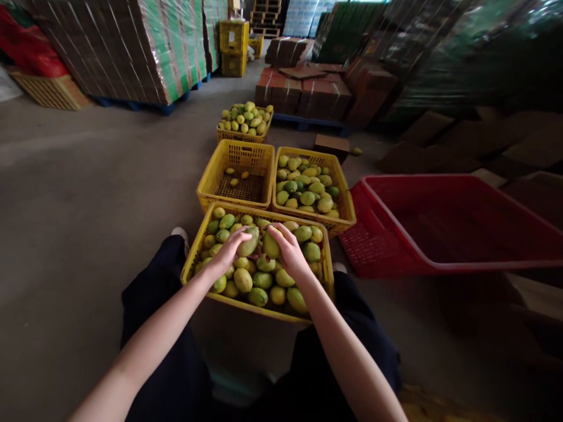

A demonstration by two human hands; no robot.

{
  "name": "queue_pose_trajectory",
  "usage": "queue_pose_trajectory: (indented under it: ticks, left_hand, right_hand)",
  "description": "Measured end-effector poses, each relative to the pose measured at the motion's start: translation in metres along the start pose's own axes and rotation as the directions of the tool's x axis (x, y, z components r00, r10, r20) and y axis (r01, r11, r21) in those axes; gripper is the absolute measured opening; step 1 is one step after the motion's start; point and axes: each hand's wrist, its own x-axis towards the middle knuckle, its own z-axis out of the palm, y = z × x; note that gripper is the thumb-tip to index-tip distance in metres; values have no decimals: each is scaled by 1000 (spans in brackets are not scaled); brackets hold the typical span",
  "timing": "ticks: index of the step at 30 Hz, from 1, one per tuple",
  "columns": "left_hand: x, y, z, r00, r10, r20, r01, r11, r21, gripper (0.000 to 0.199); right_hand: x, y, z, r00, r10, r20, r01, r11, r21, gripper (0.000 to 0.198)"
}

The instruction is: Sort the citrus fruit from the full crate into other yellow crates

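A yellow plastic crate (264, 312) full of green and yellow lemons (243, 280) stands between my legs. Over its middle, my left hand (231, 249) is closed round a large green-yellow lemon (248, 241). Just to the right, my right hand (288, 249) grips another greenish lemon (271, 245), thumb and fingers over its top. The two held lemons are a small gap apart, slightly above the others. My fingers partly hide both.
Beyond are a yellow crate (206, 190) with a few small lemons, a fuller crate (347, 214) to its right, and a heaped one (223, 135) farther back. A red basket (387, 249) stands at right. Wrapped carton stacks (176, 53) and flat cardboard (281, 97) lie behind.
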Motion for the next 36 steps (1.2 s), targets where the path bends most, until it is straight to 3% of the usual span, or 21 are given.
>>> queue_pose_trajectory:
  ticks: [6, 12, 16, 20, 23, 29, 36]
  left_hand:
    - [2, 13, 5, 997, -62, -36, 58, 994, -87, 9]
    - [12, 5, 3, 995, -4, -95, -12, 985, -171, 15]
    - [14, 1, -3, 987, -116, -113, 85, 965, -249, 20]
    - [12, 4, -3, 957, -243, -160, 150, 884, -443, 27]
    - [12, 7, -4, 936, -308, -170, 177, 830, -529, 21]
    - [13, 3, -15, 939, -296, -177, 172, 847, -503, 13]
    - [17, 4, -13, 937, -292, -190, 215, 914, -345, 21]
  right_hand:
    - [-1, 0, 2, 998, -46, 41, 45, 998, 37, 37]
    - [-3, -6, 3, 997, -33, 72, 26, 995, 98, 33]
    - [-4, -7, 6, 996, -8, 93, -9, 983, 185, 31]
    - [-1, -5, 7, 999, 11, 43, -20, 972, 234, 29]
    - [2, -3, 6, 999, 36, 23, -41, 963, 267, 31]
    - [9, 2, 1, 997, 78, -28, -65, 943, 325, 31]
    - [11, 4, -1, 995, 87, -49, -65, 935, 348, 30]
